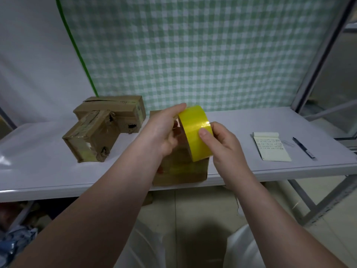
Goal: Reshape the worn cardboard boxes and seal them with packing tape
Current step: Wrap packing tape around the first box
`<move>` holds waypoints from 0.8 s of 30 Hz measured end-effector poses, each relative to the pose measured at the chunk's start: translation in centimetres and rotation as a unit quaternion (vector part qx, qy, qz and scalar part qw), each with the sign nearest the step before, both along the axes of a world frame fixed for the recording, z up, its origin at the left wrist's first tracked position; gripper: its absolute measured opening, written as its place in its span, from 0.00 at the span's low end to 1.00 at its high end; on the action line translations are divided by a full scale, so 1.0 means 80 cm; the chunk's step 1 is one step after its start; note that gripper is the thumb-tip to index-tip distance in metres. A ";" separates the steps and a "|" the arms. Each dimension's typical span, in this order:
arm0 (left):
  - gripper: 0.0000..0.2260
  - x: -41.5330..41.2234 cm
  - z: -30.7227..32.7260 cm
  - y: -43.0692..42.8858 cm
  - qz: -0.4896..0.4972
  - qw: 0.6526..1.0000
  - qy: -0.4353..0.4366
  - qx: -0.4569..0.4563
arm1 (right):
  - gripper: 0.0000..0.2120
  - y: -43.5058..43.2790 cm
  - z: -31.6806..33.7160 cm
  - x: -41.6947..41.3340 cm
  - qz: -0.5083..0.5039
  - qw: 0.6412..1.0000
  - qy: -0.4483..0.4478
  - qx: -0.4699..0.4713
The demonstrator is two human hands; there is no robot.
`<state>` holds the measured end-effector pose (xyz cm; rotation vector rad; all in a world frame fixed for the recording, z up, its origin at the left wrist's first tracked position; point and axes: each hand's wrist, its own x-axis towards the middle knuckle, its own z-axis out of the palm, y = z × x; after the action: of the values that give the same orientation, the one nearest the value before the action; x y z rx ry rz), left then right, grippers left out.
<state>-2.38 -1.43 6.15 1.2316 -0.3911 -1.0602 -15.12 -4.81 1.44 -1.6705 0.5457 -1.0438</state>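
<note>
Your left hand [161, 130] grips the yellow tape roll [195, 132] above the cardboard box [180, 171] at the table [251, 120] edge, while your right hand [222, 144] thumb presses its glossy face. It looks light, stiff and slick, so feel for the loose end there.

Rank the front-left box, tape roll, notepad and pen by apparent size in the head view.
1. front-left box, largest.
2. tape roll and notepad: they look close, and the roll is raised nearer the camera, so I won't rank them.
3. pen, smallest.
</note>
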 end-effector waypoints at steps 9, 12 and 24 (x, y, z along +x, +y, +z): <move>0.06 0.016 -0.031 0.005 -0.017 0.995 -0.029 0.097 | 0.11 0.026 -0.008 -0.022 0.023 0.997 -0.041 0.066; 0.03 0.014 -0.037 0.008 -0.004 0.988 -0.084 0.129 | 0.12 0.028 -0.015 -0.026 0.010 0.996 -0.040 0.084; 0.05 0.002 -0.050 -0.003 0.017 0.955 -0.288 0.065 | 0.19 0.022 -0.025 -0.039 -0.074 0.995 0.039 0.048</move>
<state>-2.22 -1.67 2.16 1.6581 -0.7513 -0.6878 -18.22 -3.05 -0.56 -1.6105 0.7684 -1.0454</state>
